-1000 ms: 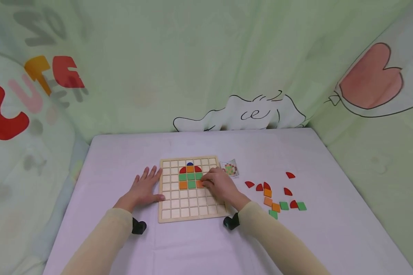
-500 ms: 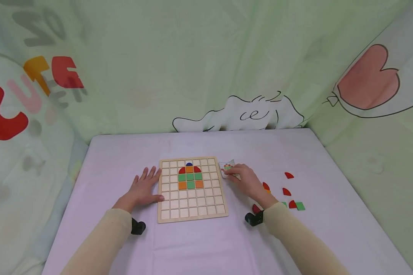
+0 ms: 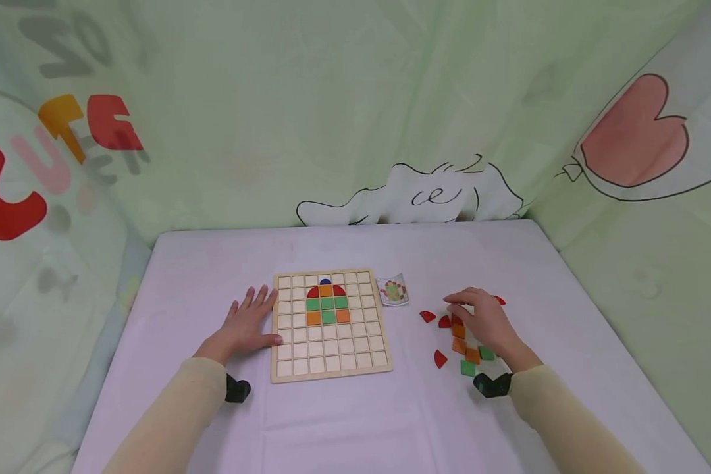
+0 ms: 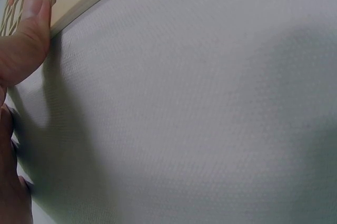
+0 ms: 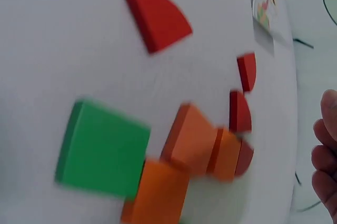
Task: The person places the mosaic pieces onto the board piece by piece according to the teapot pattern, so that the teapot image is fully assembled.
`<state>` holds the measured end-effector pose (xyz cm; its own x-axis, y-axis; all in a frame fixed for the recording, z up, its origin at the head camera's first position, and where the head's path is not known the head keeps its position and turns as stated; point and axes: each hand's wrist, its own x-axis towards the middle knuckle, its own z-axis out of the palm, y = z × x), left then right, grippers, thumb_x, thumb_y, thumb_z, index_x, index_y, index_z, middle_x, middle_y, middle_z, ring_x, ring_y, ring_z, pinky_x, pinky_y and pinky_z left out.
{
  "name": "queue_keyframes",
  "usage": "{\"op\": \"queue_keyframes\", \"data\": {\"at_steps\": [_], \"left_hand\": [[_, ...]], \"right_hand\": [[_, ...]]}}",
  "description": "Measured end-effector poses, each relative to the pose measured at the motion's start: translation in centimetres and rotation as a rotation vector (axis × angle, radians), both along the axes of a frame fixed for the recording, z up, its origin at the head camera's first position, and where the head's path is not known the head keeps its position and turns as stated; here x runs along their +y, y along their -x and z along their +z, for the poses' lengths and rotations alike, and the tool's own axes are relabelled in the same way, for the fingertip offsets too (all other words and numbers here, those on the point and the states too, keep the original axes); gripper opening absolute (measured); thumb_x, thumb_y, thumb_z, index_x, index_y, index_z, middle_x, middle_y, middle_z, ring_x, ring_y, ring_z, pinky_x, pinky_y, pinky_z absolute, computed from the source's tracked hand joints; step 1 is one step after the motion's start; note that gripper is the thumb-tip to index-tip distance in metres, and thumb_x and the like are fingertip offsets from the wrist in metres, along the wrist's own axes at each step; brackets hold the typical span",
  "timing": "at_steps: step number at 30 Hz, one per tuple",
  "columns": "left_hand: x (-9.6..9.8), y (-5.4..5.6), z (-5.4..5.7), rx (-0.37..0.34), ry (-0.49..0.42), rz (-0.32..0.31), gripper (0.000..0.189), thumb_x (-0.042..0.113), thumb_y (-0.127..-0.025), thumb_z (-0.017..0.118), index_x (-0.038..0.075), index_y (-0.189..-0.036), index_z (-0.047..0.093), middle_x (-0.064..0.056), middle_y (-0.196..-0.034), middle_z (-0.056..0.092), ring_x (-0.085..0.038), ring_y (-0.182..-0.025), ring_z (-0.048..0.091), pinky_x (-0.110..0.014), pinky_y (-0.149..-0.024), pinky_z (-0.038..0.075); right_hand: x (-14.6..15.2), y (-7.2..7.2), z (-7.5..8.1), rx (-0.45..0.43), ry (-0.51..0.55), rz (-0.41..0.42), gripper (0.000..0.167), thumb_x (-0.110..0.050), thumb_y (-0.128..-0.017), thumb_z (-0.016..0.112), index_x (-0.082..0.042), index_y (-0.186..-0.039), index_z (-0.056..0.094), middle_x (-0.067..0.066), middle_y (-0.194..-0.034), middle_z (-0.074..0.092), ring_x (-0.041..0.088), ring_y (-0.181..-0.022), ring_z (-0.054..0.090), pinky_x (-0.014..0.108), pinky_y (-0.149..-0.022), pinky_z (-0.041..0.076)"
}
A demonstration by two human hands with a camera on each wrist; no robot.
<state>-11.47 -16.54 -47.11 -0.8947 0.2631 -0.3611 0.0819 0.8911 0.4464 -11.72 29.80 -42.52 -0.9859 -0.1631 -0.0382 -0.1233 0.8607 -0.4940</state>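
My left hand (image 3: 247, 324) lies with fingers spread at the left edge of a wooden grid board (image 3: 332, 361); its thumb (image 4: 32, 29) rests on the frame in the left wrist view. Near the board's top middle, green, orange, red and blue tiles form a small figure, with a green tile (image 3: 328, 303) at its centre. My right hand (image 3: 490, 324) hovers with loosely bent fingers over loose tiles, nothing visible between them. Beneath and beside it lie red quarter-circle tiles (image 5: 160, 20), orange square tiles (image 5: 190, 141) and green square tiles (image 5: 105, 150). The hand hides some of these.
A small picture card (image 3: 394, 290) with a coloured pattern lies just right of the board. All of it stands on a table with a pale lilac cloth (image 3: 332, 428). A printed curtain (image 3: 243, 131) hangs behind and along both sides.
My right hand has let go of an orange square tile on the board, moved right past the card, and come over the loose tiles. The left hand has stayed put.
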Motion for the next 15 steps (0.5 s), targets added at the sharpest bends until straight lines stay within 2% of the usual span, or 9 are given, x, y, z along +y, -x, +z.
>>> {"op": "queue_keyframes", "data": {"at_steps": [7,15], "left_hand": [[0.1,-0.1,0.3,-0.009,0.004,0.0,0.105,0.041,-0.088,0.078,0.006,-0.164,0.015,-0.02,-0.172,0.005,-0.044,-0.159,-0.003,-0.067,-0.125,0.002],[0.1,0.0,0.2,-0.012,-0.001,-0.002,0.105,0.041,-0.088,0.078,0.006,-0.164,0.015,-0.02,-0.172,0.005,-0.045,-0.159,-0.003,-0.067,-0.125,0.002]], "right_hand": [[3.5,-1.8,-0.1,-0.015,-0.032,-0.055,0.028,-0.01,-0.1,0.064,-0.002,-0.126,0.07,0.022,-0.122,0.068,0.042,-0.117,0.057,0.061,-0.098,0.053],[5.8,-4.8,-1.3,-0.053,-0.058,-0.077,0.025,-0.007,-0.096,0.069,-0.003,-0.12,0.074,0.018,-0.116,0.07,0.037,-0.109,0.061,0.052,-0.089,0.059]]}}
